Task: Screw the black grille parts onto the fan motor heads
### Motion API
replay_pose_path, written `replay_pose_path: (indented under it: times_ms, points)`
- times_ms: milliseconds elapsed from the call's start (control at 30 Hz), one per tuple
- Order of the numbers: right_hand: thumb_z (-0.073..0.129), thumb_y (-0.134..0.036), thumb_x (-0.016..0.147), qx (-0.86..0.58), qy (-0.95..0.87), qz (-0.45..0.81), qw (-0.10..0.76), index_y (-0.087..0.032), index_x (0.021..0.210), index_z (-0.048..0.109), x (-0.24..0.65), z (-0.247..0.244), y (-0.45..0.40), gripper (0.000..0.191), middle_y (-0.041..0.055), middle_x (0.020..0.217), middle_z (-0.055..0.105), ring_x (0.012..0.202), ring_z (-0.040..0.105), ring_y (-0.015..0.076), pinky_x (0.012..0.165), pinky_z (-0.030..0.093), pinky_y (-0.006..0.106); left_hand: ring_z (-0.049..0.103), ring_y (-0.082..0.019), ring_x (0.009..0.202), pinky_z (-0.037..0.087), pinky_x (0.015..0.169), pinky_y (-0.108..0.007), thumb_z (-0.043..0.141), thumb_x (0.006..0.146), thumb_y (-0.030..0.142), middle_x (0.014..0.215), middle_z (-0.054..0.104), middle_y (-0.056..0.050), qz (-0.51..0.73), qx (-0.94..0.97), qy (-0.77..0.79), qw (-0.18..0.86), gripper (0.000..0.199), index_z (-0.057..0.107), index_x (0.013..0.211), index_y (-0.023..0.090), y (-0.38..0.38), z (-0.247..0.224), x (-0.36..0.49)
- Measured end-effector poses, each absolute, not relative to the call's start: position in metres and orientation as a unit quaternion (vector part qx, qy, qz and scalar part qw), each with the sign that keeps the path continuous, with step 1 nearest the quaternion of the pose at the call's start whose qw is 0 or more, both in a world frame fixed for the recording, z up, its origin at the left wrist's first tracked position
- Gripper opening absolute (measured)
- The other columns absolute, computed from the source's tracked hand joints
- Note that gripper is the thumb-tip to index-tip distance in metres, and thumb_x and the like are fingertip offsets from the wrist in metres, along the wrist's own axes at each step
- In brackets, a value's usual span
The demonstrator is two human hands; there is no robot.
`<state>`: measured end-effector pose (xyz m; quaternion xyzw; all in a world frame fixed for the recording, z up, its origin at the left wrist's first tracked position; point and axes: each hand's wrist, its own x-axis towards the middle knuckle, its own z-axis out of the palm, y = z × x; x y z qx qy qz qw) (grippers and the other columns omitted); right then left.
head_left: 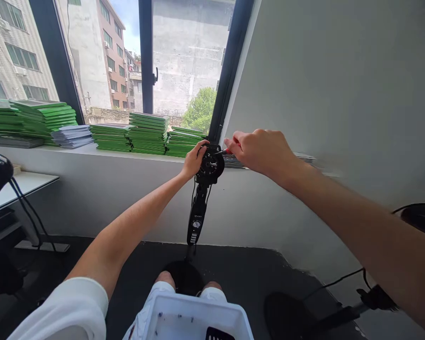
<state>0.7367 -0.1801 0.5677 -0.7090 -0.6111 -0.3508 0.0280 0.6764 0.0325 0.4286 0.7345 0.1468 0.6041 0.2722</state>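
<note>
A black round fan motor head (209, 165) stands on a black pole with a control panel (196, 222), in front of the window sill. My left hand (195, 159) grips the upper left edge of the motor head, its fingers bent round the rim. To the right, my right hand (257, 147) is closed around a small red-handled tool (227, 151), whose thin dark shaft reaches the upper right part of the motor head. The tool's tip is too small to make out.
Stacks of green booklets (147, 134) line the window sill. On my lap sits a white plastic bin (194, 314) with small screws and a black slotted part (218, 334). Another black stand lies at the lower right; a white desk (28, 183) is at the left.
</note>
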Motion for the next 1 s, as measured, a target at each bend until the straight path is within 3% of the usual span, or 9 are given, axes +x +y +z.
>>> replay_pose_path:
  times_ms: [133,267,367,433,600,667,767,933,1000]
  points:
    - [0.043,-0.045,0.093,-0.698,-0.652,-0.296,0.021,-0.019,0.123,0.058,0.7386,0.5668,-0.1810,0.042,0.0049,0.074,0.070,0.065,0.059,0.0189,0.058,0.032,0.029,0.066,-0.018,0.107,0.050,0.096,-0.027,0.043,0.104,0.032,0.115,0.073,-0.002,0.598,0.736,0.154,0.276,0.032,0.062,0.128,0.025,0.0334,0.4285,0.6763]
    - [0.025,-0.054,0.100,-0.717,-0.597,-0.358,0.025,-0.018,0.095,0.067,0.7432,0.5636,-0.1810,0.056,0.0120,0.070,0.066,0.068,0.060,0.0237,0.060,0.029,0.033,0.066,-0.018,0.108,0.050,0.097,-0.028,0.042,0.104,0.032,0.114,0.074,-0.001,0.601,0.732,0.160,0.278,0.032,0.062,0.128,0.026,0.0330,0.4286,0.6749]
    - [0.041,-0.048,0.095,-0.703,-0.640,-0.308,0.038,-0.020,0.113,0.063,0.7456,0.5616,-0.1806,0.040,0.0077,0.077,0.070,0.072,0.061,0.0223,0.061,0.032,0.031,0.066,-0.018,0.109,0.049,0.099,-0.028,0.042,0.104,0.031,0.115,0.074,-0.002,0.604,0.732,0.152,0.276,0.032,0.063,0.128,0.025,0.0324,0.4289,0.6732]
    - [0.046,-0.046,0.093,-0.699,-0.660,-0.271,0.043,-0.020,0.124,0.057,0.7449,0.5611,-0.1814,0.041,0.0057,0.080,0.071,0.071,0.061,0.0207,0.061,0.032,0.030,0.066,-0.018,0.109,0.049,0.100,-0.028,0.042,0.104,0.030,0.115,0.074,-0.002,0.606,0.732,0.149,0.273,0.032,0.063,0.127,0.024,0.0321,0.4293,0.6724]
    - [0.031,-0.056,0.100,-0.719,-0.599,-0.349,0.043,-0.017,0.105,0.064,0.7396,0.5593,-0.1837,0.052,0.0136,0.083,0.071,0.077,0.063,0.0248,0.062,0.029,0.033,0.066,-0.018,0.109,0.049,0.100,-0.029,0.042,0.104,0.031,0.118,0.073,-0.002,0.603,0.732,0.159,0.274,0.032,0.063,0.128,0.025,0.0298,0.4302,0.6727]
    - [0.039,-0.047,0.097,-0.704,-0.630,-0.321,0.062,-0.019,0.116,0.061,0.7387,0.5585,-0.1831,0.041,0.0104,0.088,0.073,0.077,0.063,0.0229,0.063,0.031,0.031,0.066,-0.018,0.110,0.049,0.100,-0.028,0.043,0.104,0.030,0.119,0.073,-0.002,0.602,0.733,0.156,0.276,0.031,0.063,0.127,0.024,0.0288,0.4307,0.6727]
    - [0.046,-0.038,0.094,-0.681,-0.670,-0.288,0.068,-0.020,0.136,0.048,0.7386,0.5585,-0.1819,0.046,0.0069,0.093,0.074,0.074,0.062,0.0208,0.062,0.032,0.030,0.066,-0.018,0.111,0.048,0.100,-0.027,0.043,0.104,0.029,0.119,0.073,-0.002,0.598,0.738,0.149,0.275,0.031,0.063,0.127,0.024,0.0283,0.4317,0.6719]
    - [0.029,-0.054,0.101,-0.716,-0.598,-0.361,0.017,-0.018,0.105,0.064,0.7395,0.5614,-0.1824,0.052,0.0142,0.083,0.071,0.077,0.065,0.0262,0.062,0.029,0.033,0.067,-0.018,0.109,0.048,0.098,-0.025,0.044,0.104,0.030,0.117,0.074,-0.002,0.600,0.737,0.149,0.273,0.030,0.064,0.126,0.024,0.0303,0.4324,0.6724]
    - [0.036,-0.050,0.098,-0.710,-0.619,-0.334,0.035,-0.019,0.109,0.063,0.7418,0.5624,-0.1823,0.043,0.0111,0.084,0.072,0.077,0.064,0.0244,0.063,0.030,0.031,0.067,-0.018,0.109,0.048,0.099,-0.026,0.044,0.104,0.030,0.117,0.074,-0.002,0.603,0.734,0.148,0.275,0.030,0.064,0.126,0.024,0.0318,0.4317,0.6732]
